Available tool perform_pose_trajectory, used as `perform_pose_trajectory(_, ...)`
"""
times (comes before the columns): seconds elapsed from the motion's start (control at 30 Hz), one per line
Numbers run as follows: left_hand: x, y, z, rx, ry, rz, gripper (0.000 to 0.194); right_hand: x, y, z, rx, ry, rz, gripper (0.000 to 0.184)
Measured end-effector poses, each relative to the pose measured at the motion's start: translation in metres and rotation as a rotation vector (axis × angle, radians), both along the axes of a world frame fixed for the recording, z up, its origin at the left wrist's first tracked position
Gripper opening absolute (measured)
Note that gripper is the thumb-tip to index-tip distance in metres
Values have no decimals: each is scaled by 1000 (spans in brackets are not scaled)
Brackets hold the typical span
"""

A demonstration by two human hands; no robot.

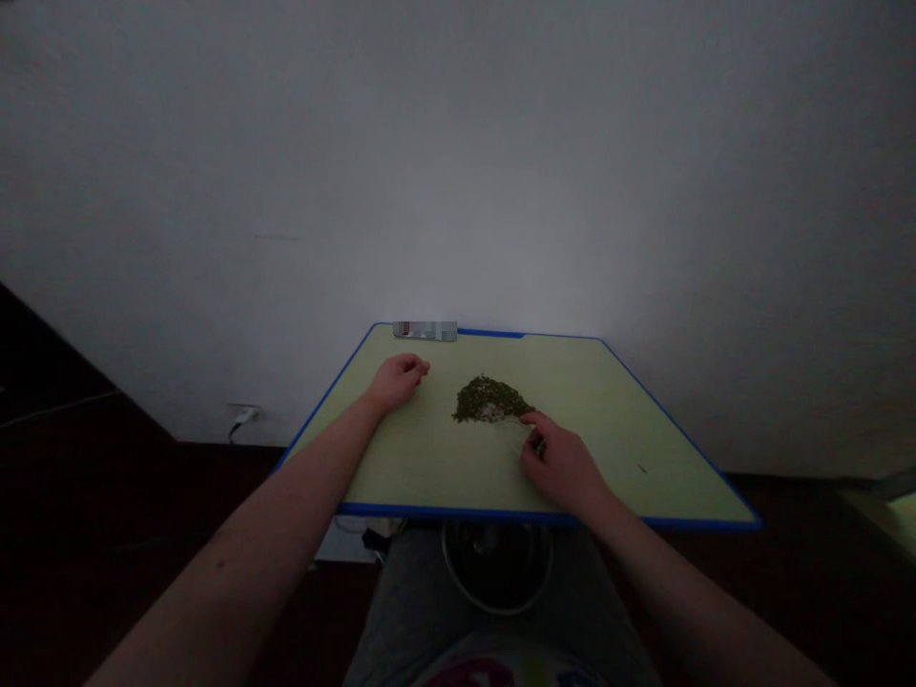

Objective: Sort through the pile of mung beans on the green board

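Note:
A low heap of small green grains (493, 393), much like mung beans, lies on the pale yellow tabletop (444, 468). Along its near edge is a paler patch that I cannot make out. My right hand (558, 461) is at the heap's near right corner, its forefinger stretched to the grains and its thumb apart from it. Left of the heap, my left hand (401, 380) rests on the table with its fingers curled together; what they hold, if anything, is hidden.
A flat, blurred-out object (425, 331) lies at the table's back edge against the wall. A metal bowl (499, 568) sits on my lap below the blue front edge. A plug (245, 415) is in the wall socket at left. A small dark speck (642, 468) lies on the right side.

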State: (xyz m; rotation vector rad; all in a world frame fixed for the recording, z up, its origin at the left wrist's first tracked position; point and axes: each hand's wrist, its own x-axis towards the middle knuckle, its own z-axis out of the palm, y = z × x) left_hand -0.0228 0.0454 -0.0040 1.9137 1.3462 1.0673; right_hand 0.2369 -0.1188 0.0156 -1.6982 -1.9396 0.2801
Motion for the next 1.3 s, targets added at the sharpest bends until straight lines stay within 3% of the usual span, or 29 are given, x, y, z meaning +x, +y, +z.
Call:
perform_pose_trajectory(0.17,1,-3,3,7,42,0,31,8,-11,0,-32,44,-26,38)
perform_pose_trajectory(0.33,1,-1,1,13,63,7,32,-14,-7,-2,10,19,54,37)
perform_pose_trajectory(0.5,0,-1,1,27,82,14,33,-34,7,-5,78,-12,43,39)
perform_pose_trajectory(0.63,0,-3,2,28,81,17,33,-25,6,-5,75,-15,-5,39)
perform_pose_trajectory(1.0,1,-5,7,4,75,5,31,33,-27,0,25,37,-188,34)
perform_pose_trajectory(1.13,2,-5,7,4,80,10,32,27,-25,-4,7,59,-152,36)
perform_pose_trajectory(1.3,3,-6,7,-43,14,-4,31,1,-13,-6,32,64,-44,38)
